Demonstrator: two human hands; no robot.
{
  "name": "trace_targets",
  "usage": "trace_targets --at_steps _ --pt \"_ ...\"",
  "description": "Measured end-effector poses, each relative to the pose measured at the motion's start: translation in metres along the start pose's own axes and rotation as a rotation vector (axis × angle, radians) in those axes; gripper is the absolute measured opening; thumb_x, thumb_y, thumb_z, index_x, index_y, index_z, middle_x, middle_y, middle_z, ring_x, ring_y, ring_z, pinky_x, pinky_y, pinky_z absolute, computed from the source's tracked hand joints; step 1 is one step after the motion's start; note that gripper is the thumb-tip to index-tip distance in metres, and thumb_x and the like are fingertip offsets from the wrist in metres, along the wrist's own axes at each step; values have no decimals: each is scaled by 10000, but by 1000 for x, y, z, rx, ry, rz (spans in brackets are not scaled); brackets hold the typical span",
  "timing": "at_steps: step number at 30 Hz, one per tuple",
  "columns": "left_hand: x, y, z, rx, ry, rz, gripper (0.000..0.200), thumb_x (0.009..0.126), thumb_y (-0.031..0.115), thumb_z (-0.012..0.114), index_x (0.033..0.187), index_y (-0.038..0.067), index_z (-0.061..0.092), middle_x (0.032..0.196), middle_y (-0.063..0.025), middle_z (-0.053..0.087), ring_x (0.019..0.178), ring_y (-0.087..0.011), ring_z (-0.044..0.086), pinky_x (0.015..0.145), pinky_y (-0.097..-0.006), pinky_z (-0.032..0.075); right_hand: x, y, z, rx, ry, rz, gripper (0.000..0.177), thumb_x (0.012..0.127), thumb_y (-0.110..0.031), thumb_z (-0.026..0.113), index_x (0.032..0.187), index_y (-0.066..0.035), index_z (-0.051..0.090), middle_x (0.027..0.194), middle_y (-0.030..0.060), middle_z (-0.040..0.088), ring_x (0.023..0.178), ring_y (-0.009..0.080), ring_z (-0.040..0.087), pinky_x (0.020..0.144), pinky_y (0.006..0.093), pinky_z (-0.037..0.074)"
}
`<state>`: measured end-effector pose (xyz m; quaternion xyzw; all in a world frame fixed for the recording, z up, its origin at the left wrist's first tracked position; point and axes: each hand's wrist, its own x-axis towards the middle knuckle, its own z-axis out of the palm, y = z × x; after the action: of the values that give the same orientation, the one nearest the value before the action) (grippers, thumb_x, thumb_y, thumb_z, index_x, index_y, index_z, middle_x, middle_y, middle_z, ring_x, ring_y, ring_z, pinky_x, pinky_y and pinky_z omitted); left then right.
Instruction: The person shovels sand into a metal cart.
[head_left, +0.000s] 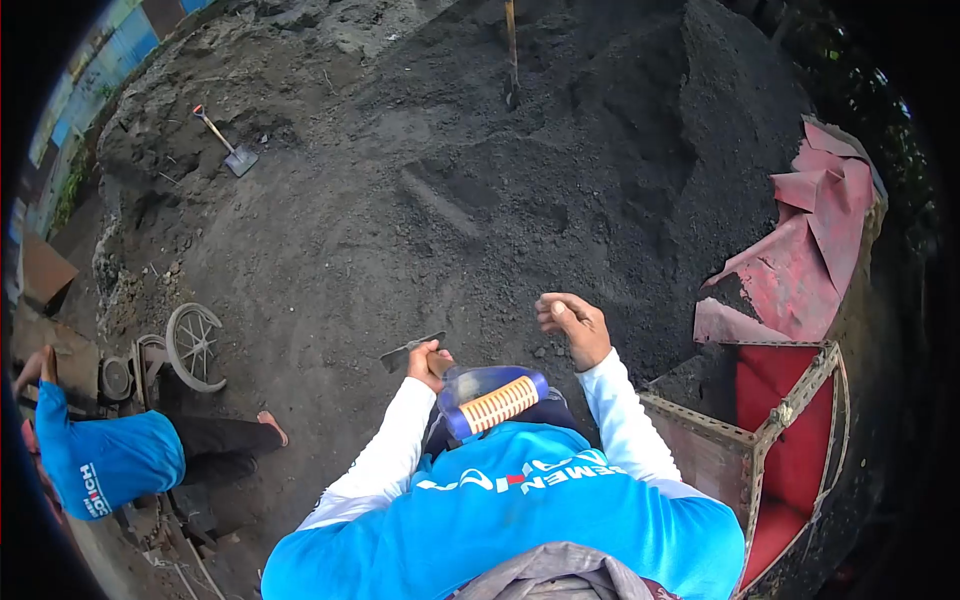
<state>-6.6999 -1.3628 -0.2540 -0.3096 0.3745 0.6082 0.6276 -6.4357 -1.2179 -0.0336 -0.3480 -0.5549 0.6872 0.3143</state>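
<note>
My left hand (pixel 428 364) is closed round the wooden handle of a trowel (pixel 408 351), whose grey blade points out to the left over dark ground. My right hand (pixel 577 325) is raised over the dark sand (pixel 480 230) with its fingers curled inward; whether anything is in them is hidden. Between my two arms, in front of my chest, is a clear and blue object with an orange slotted panel (pixel 500 404). Neither hand touches the sand as far as I can see.
A shovel (pixel 240 160) lies at the upper left, and another wooden handle (pixel 512 50) stands in the sand. At left are a wheel (pixel 194 347) and a person in blue (pixel 125 460). Crumpled red sheeting (pixel 820 230) and a metal frame (pixel 700 420) are at right.
</note>
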Motion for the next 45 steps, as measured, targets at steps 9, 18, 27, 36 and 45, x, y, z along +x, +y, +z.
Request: trace_targets --at_steps 9,18,27,36,45 --pt "26 53 201 91 -692 -579 488 871 451 555 945 -27 615 678 -71 621 623 -197 630 575 -324 520 243 190 30 486 109 889 544 856 -426 666 1128 30 550 887 155 639 684 265 618 581 383 545" --pt "-76 223 249 520 -761 221 751 924 686 367 1060 -4 630 1051 -210 652 1006 -343 652 872 -453 540 374 228 -42 646 916 575 189 737 -53 661 876 18 553 664 124 549 550 276 559 530 433 516" --pt "1 287 278 741 -503 253 393 957 412 578 1116 57 518 758 -136 636 617 -264 667 556 -369 567 477 176 -116 161 1197 400 450 694 -103 717 1036 134 546 958 209 656 698 306 672 647 386 562" --pt "132 376 174 381 142 192 494 869 576 600 723 122 472 551 -35 481 472 -191 496 484 -358 463 581 201 15 606 970 555 163 859 -99 628 959 -22 526 723 111 533 555 259 578 519 459 569" --pt "8 376 1 226 1347 299 598 777 710 567 632 158 391 480 0 313 415 -162 311 422 -337 298 518 372 337 434 256 1352 199 786 -121 712 874 17 601 743 130 612 565 262 625 517 462 567"
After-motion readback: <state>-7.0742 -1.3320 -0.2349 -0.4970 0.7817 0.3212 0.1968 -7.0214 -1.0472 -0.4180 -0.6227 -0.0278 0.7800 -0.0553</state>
